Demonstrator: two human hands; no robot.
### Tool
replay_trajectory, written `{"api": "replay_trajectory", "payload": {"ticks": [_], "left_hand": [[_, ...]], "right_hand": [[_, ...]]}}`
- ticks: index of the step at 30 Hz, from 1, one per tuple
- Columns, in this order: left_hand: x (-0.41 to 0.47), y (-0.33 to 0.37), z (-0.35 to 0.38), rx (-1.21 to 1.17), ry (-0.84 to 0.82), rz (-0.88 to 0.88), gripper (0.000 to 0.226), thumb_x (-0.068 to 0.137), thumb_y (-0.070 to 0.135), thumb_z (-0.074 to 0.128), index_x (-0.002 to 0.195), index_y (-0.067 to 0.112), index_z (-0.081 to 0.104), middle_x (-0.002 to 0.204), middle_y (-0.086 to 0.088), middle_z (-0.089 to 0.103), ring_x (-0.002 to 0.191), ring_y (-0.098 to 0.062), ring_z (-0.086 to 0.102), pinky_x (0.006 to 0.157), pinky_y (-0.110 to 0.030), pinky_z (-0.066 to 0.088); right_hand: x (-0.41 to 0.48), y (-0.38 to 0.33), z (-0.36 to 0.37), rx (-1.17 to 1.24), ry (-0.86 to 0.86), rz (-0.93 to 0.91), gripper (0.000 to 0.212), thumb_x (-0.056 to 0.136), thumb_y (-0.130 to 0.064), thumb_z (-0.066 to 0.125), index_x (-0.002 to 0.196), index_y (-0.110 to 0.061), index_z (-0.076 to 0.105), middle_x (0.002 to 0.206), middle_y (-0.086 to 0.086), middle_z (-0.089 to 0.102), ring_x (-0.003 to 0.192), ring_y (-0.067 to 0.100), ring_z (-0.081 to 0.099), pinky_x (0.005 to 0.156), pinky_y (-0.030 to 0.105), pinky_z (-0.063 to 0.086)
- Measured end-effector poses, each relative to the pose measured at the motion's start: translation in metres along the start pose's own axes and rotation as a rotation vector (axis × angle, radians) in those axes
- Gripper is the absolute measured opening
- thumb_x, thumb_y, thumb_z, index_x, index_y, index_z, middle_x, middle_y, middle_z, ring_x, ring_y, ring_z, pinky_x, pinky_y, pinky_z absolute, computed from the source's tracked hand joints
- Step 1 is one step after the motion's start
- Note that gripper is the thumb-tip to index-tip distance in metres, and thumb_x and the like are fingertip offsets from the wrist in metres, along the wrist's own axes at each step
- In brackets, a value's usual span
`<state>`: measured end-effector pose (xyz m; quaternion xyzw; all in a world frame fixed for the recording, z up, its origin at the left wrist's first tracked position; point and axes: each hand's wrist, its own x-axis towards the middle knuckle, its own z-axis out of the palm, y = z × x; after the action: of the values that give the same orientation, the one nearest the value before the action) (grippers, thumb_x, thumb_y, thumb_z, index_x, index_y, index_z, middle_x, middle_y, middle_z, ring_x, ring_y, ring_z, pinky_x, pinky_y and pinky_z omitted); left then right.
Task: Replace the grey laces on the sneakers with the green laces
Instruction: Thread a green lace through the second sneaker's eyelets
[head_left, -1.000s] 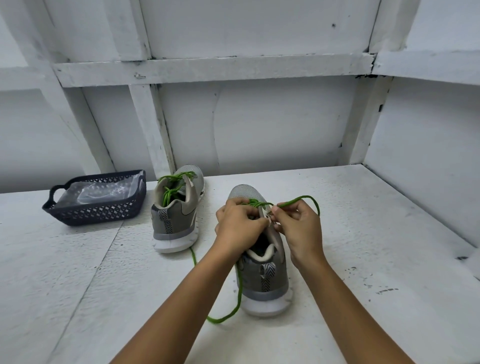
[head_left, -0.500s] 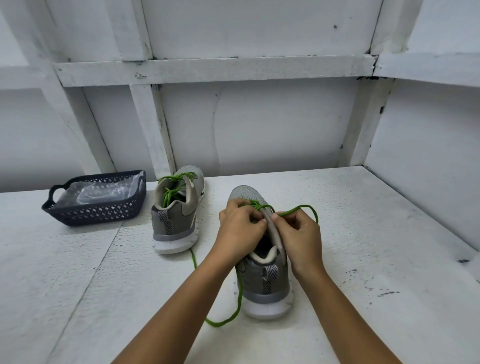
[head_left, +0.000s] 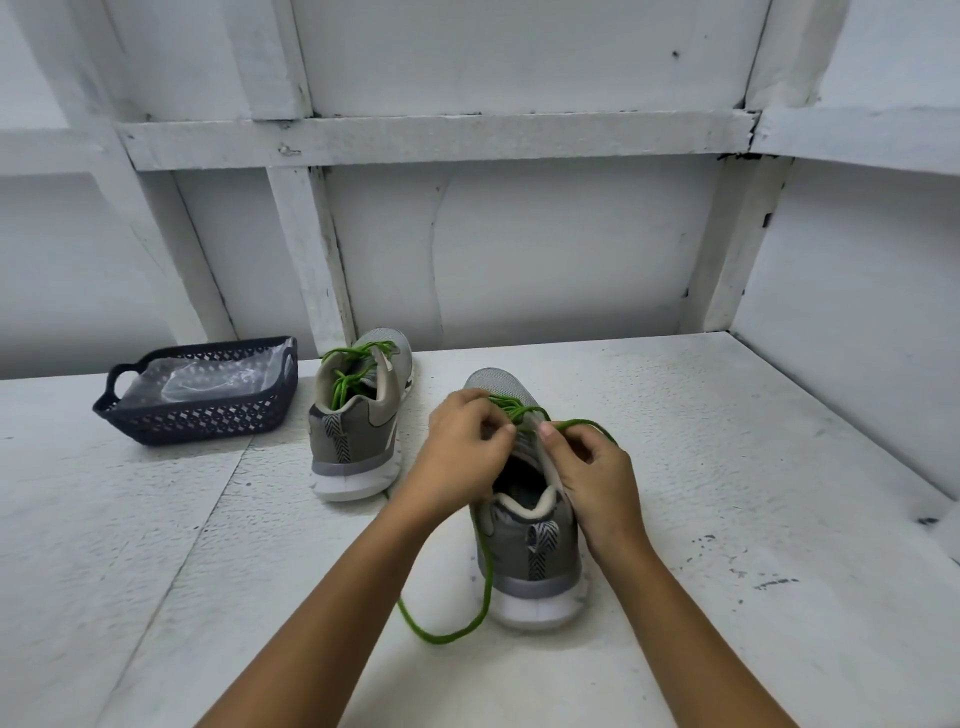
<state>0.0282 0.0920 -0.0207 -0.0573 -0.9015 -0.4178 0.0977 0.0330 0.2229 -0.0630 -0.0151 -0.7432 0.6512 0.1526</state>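
Mid-lacing on the near sneaker (head_left: 535, 566), heel toward the person: the left hand (head_left: 467, 447) pinches its upper at the eyelets, the right hand (head_left: 592, 467) pinches the green lace (head_left: 487, 587). The next move likely needs the tip fed through an eyelet and the slack pulled

Bare work nook, prob. a shed or store rm; can't tell which. Walls (head_left: 545, 249) are white-painted panels w/ exposed wood framing (head_left: 441, 137). Rough, chipped white tabletop (head_left: 727, 467) fills the corner.
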Motion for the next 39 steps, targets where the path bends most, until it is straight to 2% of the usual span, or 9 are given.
{"api": "replay_trajectory", "payload": {"ticks": [5, 7, 10, 14, 18, 22, 27, 30, 39], "left_hand": [[-0.004, -0.013, -0.042, -1.307, 0.057, -0.259, 0.025, 0.098, 0.012, 0.038, 0.078, 0.009, 0.052, 0.092, -0.006, 0.07, 0.088, -0.017, 0.067, 0.079, -0.034, 0.056], [-0.005, -0.025, -0.059, -1.572, 0.115, -0.295, 0.031, 0.1, 0.017, 0.031, 0.075, 0.009, 0.048, 0.066, -0.004, 0.065, 0.064, -0.016, 0.067, 0.064, -0.03, 0.06], [-0.008, -0.042, -0.078, -1.352, 0.143, -0.362, 0.029, 0.1, 0.018, 0.03, 0.073, 0.015, 0.04, 0.05, 0.003, 0.04, 0.036, -0.006, 0.037, 0.037, -0.017, 0.039], [-0.012, -0.05, -0.089, -0.484, -0.009, -0.388, 0.024, 0.101, 0.015, 0.036, 0.082, 0.01, 0.05, 0.059, -0.003, 0.039, 0.038, -0.008, 0.029, 0.036, -0.015, 0.024], [-0.012, -0.027, -0.072, 0.096, -0.113, -0.076, 0.02, 0.097, 0.027, 0.047, 0.105, 0.016, 0.062, 0.088, 0.002, 0.058, 0.072, -0.01, 0.051, 0.065, -0.025, 0.043], [-0.007, 0.004, -0.045, 0.205, -0.049, 0.23, 0.028, 0.092, 0.033, 0.056, 0.118, 0.024, 0.063, 0.12, 0.002, 0.048, 0.115, -0.01, 0.044, 0.099, -0.024, 0.034], [0.004, 0.015, -0.009, 0.594, -0.148, 0.254, 0.031, 0.093, 0.038, 0.052, 0.113, 0.018, 0.064, 0.124, -0.004, 0.046, 0.118, -0.025, 0.037, 0.097, -0.036, 0.036], [0.005, 0.011, -0.003, 0.585, -0.13, 0.271, 0.028, 0.095, 0.033, 0.049, 0.111, 0.018, 0.066, 0.123, -0.004, 0.048, 0.118, -0.027, 0.037, 0.095, -0.036, 0.036], [0.0, -0.012, -0.063, -0.241, -0.295, 0.192, 0.016, 0.081, 0.035, 0.07, 0.077, 0.021, 0.075, 0.095, 0.008, 0.065, 0.098, -0.006, 0.059, 0.095, -0.023, 0.043]], "right_hand": [[0.0, 0.004, 0.0, 0.019, 0.002, 0.014, 0.025, 0.087, -0.034, 0.064, 0.08, -0.011, 0.069, 0.071, -0.003, 0.066, 0.07, 0.009, 0.059, 0.065, 0.024, 0.046], [0.0, 0.005, 0.0, 0.023, 0.006, 0.015, 0.025, 0.088, -0.034, 0.063, 0.079, -0.011, 0.069, 0.071, -0.002, 0.066, 0.069, 0.01, 0.059, 0.065, 0.026, 0.047], [0.0, 0.005, 0.001, 0.025, 0.013, 0.012, 0.025, 0.088, -0.034, 0.063, 0.077, -0.012, 0.068, 0.066, -0.006, 0.062, 0.065, 0.008, 0.055, 0.063, 0.024, 0.044], [-0.001, 0.006, 0.0, 0.046, 0.008, 0.017, 0.025, 0.088, -0.034, 0.062, 0.078, -0.011, 0.068, 0.068, -0.004, 0.063, 0.068, 0.01, 0.056, 0.066, 0.029, 0.045], [-0.001, 0.007, 0.001, 0.06, 0.01, 0.024, 0.026, 0.088, -0.034, 0.063, 0.078, -0.011, 0.069, 0.068, -0.002, 0.064, 0.068, 0.011, 0.056, 0.067, 0.031, 0.045], [-0.002, 0.006, 0.001, 0.051, 0.001, 0.02, 0.027, 0.089, -0.035, 0.061, 0.077, -0.012, 0.068, 0.066, -0.003, 0.064, 0.066, 0.011, 0.056, 0.065, 0.03, 0.046], [0.0, 0.006, 0.001, 0.045, 0.0, 0.012, 0.026, 0.089, -0.034, 0.061, 0.074, -0.014, 0.068, 0.06, -0.008, 0.062, 0.06, 0.003, 0.055, 0.06, 0.024, 0.045], [0.0, 0.006, 0.001, 0.048, 0.0, 0.012, 0.025, 0.089, -0.034, 0.061, 0.075, -0.015, 0.068, 0.063, -0.008, 0.064, 0.062, 0.003, 0.057, 0.062, 0.024, 0.045], [0.001, 0.007, 0.001, 0.067, 0.015, 0.035, 0.017, 0.087, -0.034, 0.064, 0.087, -0.019, 0.071, 0.086, -0.003, 0.071, 0.088, 0.014, 0.065, 0.081, 0.032, 0.053]]}}
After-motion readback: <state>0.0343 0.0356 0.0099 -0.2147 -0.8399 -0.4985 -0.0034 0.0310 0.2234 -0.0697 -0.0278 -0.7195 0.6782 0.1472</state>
